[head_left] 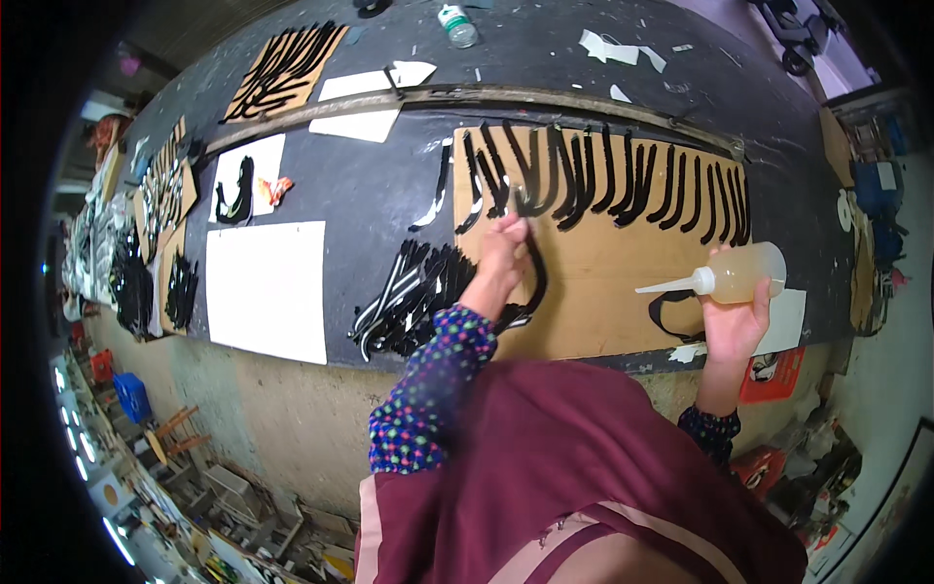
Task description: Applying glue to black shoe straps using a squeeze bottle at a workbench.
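Note:
My left hand [504, 255] is closed in a pinch on a curved black strip [537, 277], which hangs beside my wrist over the brown cardboard sheet [603, 292]. Motion blurs the strip's upper part. Many similar black strips [632, 180] lie side by side along the cardboard's far half. Just left of my forearm is a heap of black strips [404, 302], some showing pale undersides. My right hand [736, 326] grips a squeeze bottle [744, 274] of yellowish liquid, its long white nozzle pointing left. Near that hand, a looped black strip [671, 316] rests on the cardboard.
A long bar [448, 95] crosses the dark table beyond the cardboard. White sheets [266, 292] lie to the left. Another strip-covered cardboard [282, 73] sits at the far left, and a plastic bottle [458, 26] lies at the back. A red crate [773, 378] stands below the right edge.

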A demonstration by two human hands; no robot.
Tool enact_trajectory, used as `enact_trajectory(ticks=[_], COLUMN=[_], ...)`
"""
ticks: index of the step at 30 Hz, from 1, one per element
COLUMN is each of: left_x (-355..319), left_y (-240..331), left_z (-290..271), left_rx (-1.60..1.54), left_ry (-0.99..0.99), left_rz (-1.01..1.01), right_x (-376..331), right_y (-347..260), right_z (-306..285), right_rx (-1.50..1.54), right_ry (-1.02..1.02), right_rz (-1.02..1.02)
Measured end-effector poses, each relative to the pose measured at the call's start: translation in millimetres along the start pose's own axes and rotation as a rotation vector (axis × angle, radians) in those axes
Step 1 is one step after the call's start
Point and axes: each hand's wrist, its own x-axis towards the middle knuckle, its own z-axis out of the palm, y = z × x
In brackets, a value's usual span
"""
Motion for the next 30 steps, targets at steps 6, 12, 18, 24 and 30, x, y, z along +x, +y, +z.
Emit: enact_trajectory(ticks=[6, 12, 18, 24, 30], left_x=[60.5, 139.2, 139.0, 130.1, 79.7], left_y=[-54.0, -86.5, -97.3, -95.1, -73.5], left_z=[82.3, 111.3, 126.5, 113.5, 77.3], left_rx=[0.335, 0.763, 0.94, 0.922, 0.973], left_ry=[-0.045, -0.02, 0.027, -0.019, -0.041], left_rz=[0.037, 0.516, 0.698, 0.902, 0.973], right_x=[11.4, 24.8, 34.1, 33.5, 24.5], right_y=[-12.6, -19.7, -20.3, -15.1, -11.4], right_z=[-17.7, -50.8, -53.5, -46.0, -35.0], right_rx=[0.091, 0.179, 0.168, 0.198, 0.013], right_ry=[0.214, 0.145, 0.219, 0.113, 0.118], right_rz=[-0.068, -0.038, -0.059, 0.004, -0.057])
